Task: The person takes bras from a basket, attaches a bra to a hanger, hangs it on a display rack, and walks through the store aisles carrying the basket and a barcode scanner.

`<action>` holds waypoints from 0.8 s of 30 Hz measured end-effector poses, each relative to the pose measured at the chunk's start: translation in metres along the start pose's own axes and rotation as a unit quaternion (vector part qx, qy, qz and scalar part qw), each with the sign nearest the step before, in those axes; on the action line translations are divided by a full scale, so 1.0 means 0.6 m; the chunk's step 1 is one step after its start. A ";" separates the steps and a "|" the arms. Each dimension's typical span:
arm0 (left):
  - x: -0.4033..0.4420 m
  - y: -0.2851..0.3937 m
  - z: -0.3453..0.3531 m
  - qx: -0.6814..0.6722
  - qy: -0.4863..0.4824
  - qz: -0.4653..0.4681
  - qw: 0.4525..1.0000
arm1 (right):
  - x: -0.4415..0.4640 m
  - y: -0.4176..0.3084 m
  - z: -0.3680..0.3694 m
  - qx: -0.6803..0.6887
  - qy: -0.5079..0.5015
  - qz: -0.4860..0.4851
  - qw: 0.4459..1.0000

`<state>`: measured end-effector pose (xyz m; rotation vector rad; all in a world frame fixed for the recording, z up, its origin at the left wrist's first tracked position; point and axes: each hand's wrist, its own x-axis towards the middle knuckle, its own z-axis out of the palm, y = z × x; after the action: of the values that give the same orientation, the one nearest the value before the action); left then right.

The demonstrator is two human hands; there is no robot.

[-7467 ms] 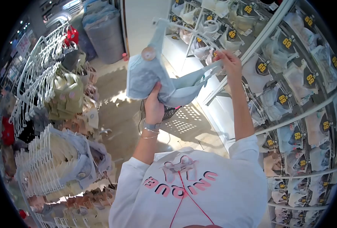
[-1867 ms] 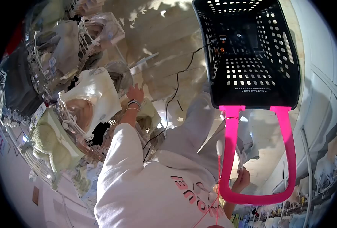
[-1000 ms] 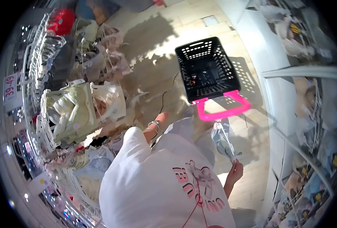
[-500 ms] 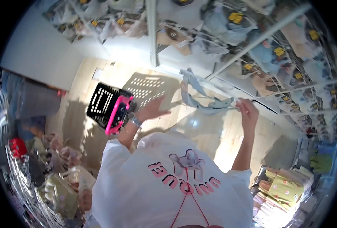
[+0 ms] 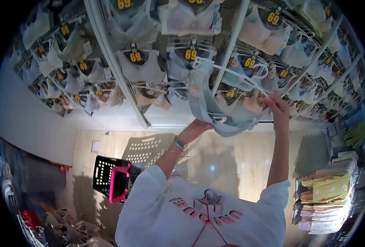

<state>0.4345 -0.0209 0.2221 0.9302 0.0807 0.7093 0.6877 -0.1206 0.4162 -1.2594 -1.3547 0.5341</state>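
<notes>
A light blue bra (image 5: 225,117) hangs from a white hanger (image 5: 232,71) in front of the wall racks. The right end of the hanger is pinched between the fingers of my right hand (image 5: 277,108). My left hand (image 5: 195,130), with a watch at its wrist, is at the bra's lower left edge and grips the fabric there. Its fingertips are partly hidden behind the cloth.
Racks of hanging bras with price signs (image 5: 191,53) fill the wall ahead. A black shopping basket (image 5: 104,175) with a pink handle (image 5: 113,184) stands on the wooden floor at left. Folded clothes (image 5: 326,191) hang at lower right; more garments (image 5: 73,224) are at lower left.
The bra and hanger have been raised toward the racks. My left hand has moved from beside the basket to the bra. The view has tilted up.
</notes>
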 end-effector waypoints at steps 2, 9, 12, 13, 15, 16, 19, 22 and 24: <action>-0.001 0.018 0.010 0.063 0.019 -0.037 0.997 | 0.007 0.006 -0.008 0.028 0.035 0.002 0.999; 0.047 0.129 0.024 0.248 -0.002 -0.057 0.967 | 0.085 0.014 -0.046 -0.034 0.152 -0.047 0.987; 0.112 0.154 -0.041 0.297 -0.167 -0.072 0.937 | 0.134 -0.006 -0.060 -0.091 0.194 -0.085 0.973; 0.131 0.166 -0.055 0.305 -0.223 -0.056 0.924 | 0.157 -0.007 -0.068 -0.116 0.197 -0.097 0.969; 0.147 0.218 -0.049 0.375 -0.192 -0.057 0.905 | 0.201 -0.022 -0.081 -0.166 0.200 -0.113 0.959; 0.161 0.236 -0.066 0.401 -0.194 -0.050 0.894 | 0.216 -0.056 -0.065 -0.205 0.208 -0.099 0.951; 0.209 0.311 -0.080 0.505 -0.193 -0.007 0.842 | 0.266 -0.081 -0.045 -0.238 0.236 -0.115 0.935; 0.276 0.393 -0.044 0.595 -0.205 0.054 0.775 | 0.299 -0.093 -0.027 -0.282 0.249 -0.145 0.915; 0.336 0.427 -0.023 0.661 -0.194 0.195 0.698 | 0.312 -0.104 -0.010 -0.304 0.276 -0.111 0.905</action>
<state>0.4511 0.2080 0.4537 2.5519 0.0012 0.7840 0.7137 0.0223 0.5500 -1.5659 -1.1749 -0.4305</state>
